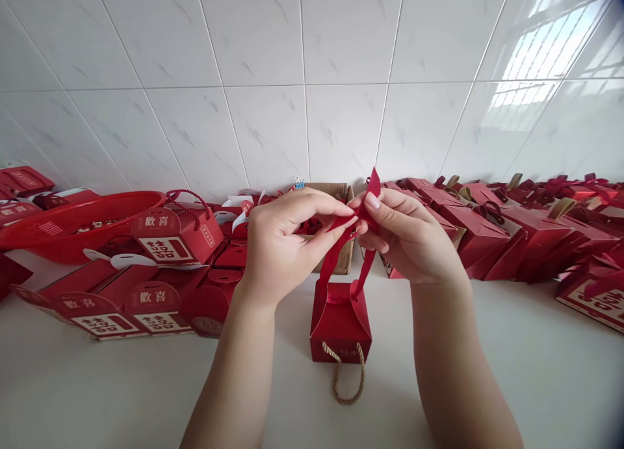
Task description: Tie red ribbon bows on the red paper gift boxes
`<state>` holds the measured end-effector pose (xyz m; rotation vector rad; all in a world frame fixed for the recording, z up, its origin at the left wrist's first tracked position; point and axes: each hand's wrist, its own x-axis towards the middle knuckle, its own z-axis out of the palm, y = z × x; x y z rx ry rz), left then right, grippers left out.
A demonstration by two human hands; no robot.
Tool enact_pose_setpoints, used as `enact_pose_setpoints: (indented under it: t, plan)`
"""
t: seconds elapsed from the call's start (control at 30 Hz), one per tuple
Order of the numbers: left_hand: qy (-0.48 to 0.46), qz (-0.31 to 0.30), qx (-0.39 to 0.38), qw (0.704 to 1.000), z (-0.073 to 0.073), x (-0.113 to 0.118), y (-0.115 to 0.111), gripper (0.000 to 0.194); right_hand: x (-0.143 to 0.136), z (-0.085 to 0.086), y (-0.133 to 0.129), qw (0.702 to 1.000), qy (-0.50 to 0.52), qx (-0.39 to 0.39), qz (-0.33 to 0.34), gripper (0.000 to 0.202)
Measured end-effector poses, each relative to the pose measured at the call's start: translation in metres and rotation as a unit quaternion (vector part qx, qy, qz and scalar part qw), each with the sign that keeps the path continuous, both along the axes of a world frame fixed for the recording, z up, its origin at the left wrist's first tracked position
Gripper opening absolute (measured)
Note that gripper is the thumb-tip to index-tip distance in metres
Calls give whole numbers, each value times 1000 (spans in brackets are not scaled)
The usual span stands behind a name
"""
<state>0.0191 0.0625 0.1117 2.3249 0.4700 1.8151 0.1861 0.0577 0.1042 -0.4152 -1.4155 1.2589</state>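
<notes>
A small red gift box stands upright on the white table in front of me, a twisted rope handle hanging down its near side. From its top rise two lengths of red ribbon. Above the box, my left hand pinches the ribbon between thumb and fingertips. My right hand grips it close beside, thumb pressed on it, with one pointed ribbon end sticking up. The fingertips of both hands nearly meet. Where the ribbon crosses itself is partly hidden by the fingers.
At left, several red boxes with white characters stand before a red plastic basket. Rows of red boxes with ribbons fill the right side. A brown cardboard box sits behind my hands, against the tiled wall.
</notes>
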Motion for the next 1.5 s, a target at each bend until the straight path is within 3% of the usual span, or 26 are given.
enact_pose_setpoints:
  t: [0.07, 0.2, 0.3, 0.4, 0.5, 0.7, 0.9, 1.2, 1.37, 1.5]
  plan:
    - [-1, -50, -91, 995, 1, 0, -3, 13, 0, -1, 2, 1000, 8, 3, 14, 15]
    - [59, -120, -267, 955, 6, -3, -7, 18, 0, -3, 5, 1000, 8, 24, -2, 18]
    - [118, -126, -313, 934, 9, -7, -5, 8, 2, -4, 6, 999, -14, 43, -27, 19]
    - [146, -110, -340, 922, 11, -9, -4, 12, 6, -4, 2, 991, -57, 97, -66, 19]
    - [134, -81, -361, 919, 11, -11, -4, 11, 11, -2, -3, 965, -135, 178, -136, 17]
    - [100, -9, -342, 934, 10, -10, -7, 11, 8, 1, -8, 866, -272, 314, -279, 12]
    - [95, 11, -347, 933, 9, -8, -6, 14, 3, -3, -3, 823, -315, 342, -327, 14]
    - [70, 7, -313, 947, 7, -5, 0, 34, 1, -4, -2, 819, -311, 349, -334, 12]
    - [65, 75, -228, 968, 7, -5, -5, 31, 3, -5, 0, 845, -288, 330, -306, 13]
    - [72, 83, -188, 976, 8, -3, -12, 27, 4, -3, 0, 870, -255, 317, -280, 13]
